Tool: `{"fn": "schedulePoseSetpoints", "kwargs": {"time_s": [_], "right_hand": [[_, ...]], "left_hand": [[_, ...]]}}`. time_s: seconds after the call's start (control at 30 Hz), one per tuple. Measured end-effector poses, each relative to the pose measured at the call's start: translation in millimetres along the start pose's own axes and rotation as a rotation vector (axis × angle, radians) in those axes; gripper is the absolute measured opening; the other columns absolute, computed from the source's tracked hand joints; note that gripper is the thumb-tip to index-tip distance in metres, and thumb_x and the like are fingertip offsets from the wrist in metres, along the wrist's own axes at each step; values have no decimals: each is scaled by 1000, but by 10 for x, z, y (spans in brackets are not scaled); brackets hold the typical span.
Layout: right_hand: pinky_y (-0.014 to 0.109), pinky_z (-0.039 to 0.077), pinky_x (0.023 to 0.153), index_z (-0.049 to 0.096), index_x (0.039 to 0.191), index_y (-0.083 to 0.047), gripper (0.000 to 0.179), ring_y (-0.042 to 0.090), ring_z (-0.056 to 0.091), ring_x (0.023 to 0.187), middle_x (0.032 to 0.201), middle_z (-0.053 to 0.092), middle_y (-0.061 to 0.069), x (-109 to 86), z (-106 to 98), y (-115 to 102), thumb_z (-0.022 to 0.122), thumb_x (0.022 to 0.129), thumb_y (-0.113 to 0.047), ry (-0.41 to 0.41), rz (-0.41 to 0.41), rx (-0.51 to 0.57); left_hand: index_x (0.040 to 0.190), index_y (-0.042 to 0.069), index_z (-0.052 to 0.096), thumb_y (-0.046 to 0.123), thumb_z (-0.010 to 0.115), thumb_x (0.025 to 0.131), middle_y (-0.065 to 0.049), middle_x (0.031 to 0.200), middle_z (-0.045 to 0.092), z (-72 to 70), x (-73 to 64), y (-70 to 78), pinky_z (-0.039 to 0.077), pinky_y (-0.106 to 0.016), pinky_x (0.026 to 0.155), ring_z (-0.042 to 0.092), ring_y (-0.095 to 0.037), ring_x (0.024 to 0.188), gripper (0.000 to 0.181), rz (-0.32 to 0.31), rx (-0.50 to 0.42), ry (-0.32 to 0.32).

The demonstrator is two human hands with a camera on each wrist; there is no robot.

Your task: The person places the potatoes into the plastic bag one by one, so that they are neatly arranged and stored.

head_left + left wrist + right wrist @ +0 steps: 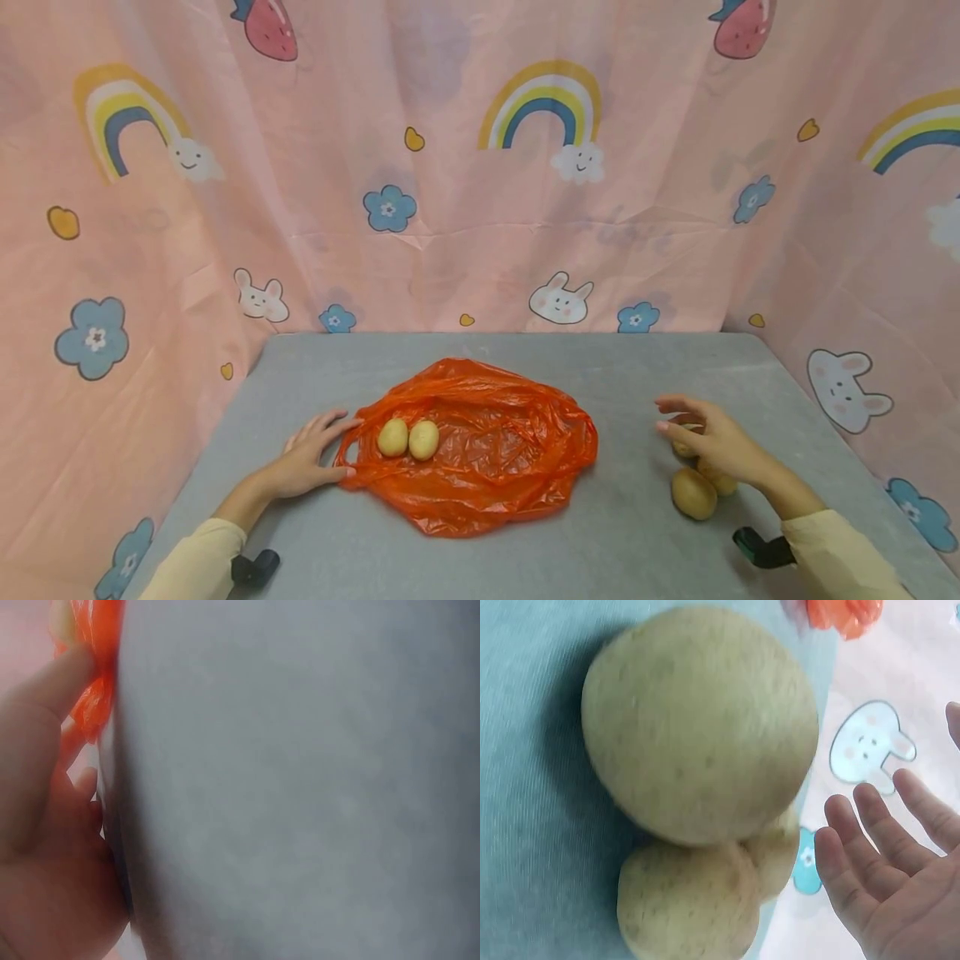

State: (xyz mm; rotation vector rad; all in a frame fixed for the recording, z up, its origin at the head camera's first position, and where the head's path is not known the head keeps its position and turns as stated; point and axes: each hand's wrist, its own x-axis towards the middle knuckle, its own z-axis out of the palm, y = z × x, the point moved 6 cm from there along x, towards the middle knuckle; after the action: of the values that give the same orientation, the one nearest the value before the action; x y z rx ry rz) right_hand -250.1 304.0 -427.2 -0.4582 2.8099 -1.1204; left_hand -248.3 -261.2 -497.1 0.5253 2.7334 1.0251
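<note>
Potatoes (693, 494) lie near the right grip (712, 437); left grip (306, 457) touches orange bag (491, 500).

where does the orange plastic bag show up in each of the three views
Head: the orange plastic bag lies near the centre, in the lower half.
Left wrist: a strip of the bag shows at upper left.
Right wrist: a small part of the bag shows at the top edge, right of centre.
Shared landmark: the grey table.

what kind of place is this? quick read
Probably a makeshift filming corner, not a working kitchen: a gray table with a pink cartoon-print curtain behind it and along both sides, and potatoes and an orange plastic bag laid out on it.
</note>
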Motion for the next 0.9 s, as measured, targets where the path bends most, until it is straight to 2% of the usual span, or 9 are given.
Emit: {"fn": "schedulePoseSetpoints", "kwargs": {"time_s": [0.17,0.33,0.4,0.5,0.63,0.7,0.77,0.87,0.9], "right_hand": [[21,51,82,53,138,4,45,-3,57,105,135,59,29,-18,-64,114,59,103,-23,13,16,-26],[27,52,82,53,139,4,46,28,63,112,136,59,29,-40,-104,190,59,103,-23,19,27,-57],[27,53,82,53,140,4,46,33,62,113,136,58,29,-48,-118,218,59,103,-23,20,30,-65],[24,52,80,53,140,3,46,10,61,110,136,58,29,-61,-150,263,59,103,-23,25,36,-72],[21,49,79,53,139,4,45,-17,46,100,133,60,30,-80,-190,318,59,103,-23,31,42,-82],[31,52,84,53,138,6,47,-7,55,104,132,60,31,-87,-194,353,60,102,-23,29,49,-92],[37,53,86,53,136,8,47,14,63,108,130,60,33,-96,-191,402,61,101,-22,24,47,-108],[38,54,84,53,134,11,48,41,64,107,128,61,35,-107,-168,498,65,99,-20,3,55,-123],[33,54,81,53,134,11,49,38,65,106,127,62,35,-111,-160,529,66,98,-20,-7,58,-126]], "left_hand": [[150,18,48,36,76,88,-20,160,31,8,4,-13,10,-79,105,16,-51,147,71,14,23,9],[151,21,47,39,75,88,-19,161,31,-1,9,-17,9,-79,106,16,-51,148,71,3,37,4],[151,21,47,38,76,88,-20,161,31,-8,7,-15,9,-79,106,17,-51,148,71,-1,41,4],[150,20,48,38,76,87,-20,161,31,-18,-4,-3,9,-79,106,17,-51,148,72,-3,37,6],[150,19,47,38,76,88,-21,161,30,-20,-14,-2,8,-79,106,16,-52,148,71,1,36,6],[150,18,47,38,76,88,-21,161,29,-22,-16,-3,8,-79,106,15,-52,148,71,-2,37,5],[150,18,48,38,75,88,-20,162,29,-22,-16,1,7,-80,106,15,-52,148,71,-4,31,2],[150,17,48,37,75,89,-20,162,28,-19,-14,10,6,-80,106,14,-52,148,70,-7,21,-4],[150,16,48,37,75,89,-20,162,28,-17,-14,12,6,-80,106,14,-52,148,70,-7,19,-6]]}}
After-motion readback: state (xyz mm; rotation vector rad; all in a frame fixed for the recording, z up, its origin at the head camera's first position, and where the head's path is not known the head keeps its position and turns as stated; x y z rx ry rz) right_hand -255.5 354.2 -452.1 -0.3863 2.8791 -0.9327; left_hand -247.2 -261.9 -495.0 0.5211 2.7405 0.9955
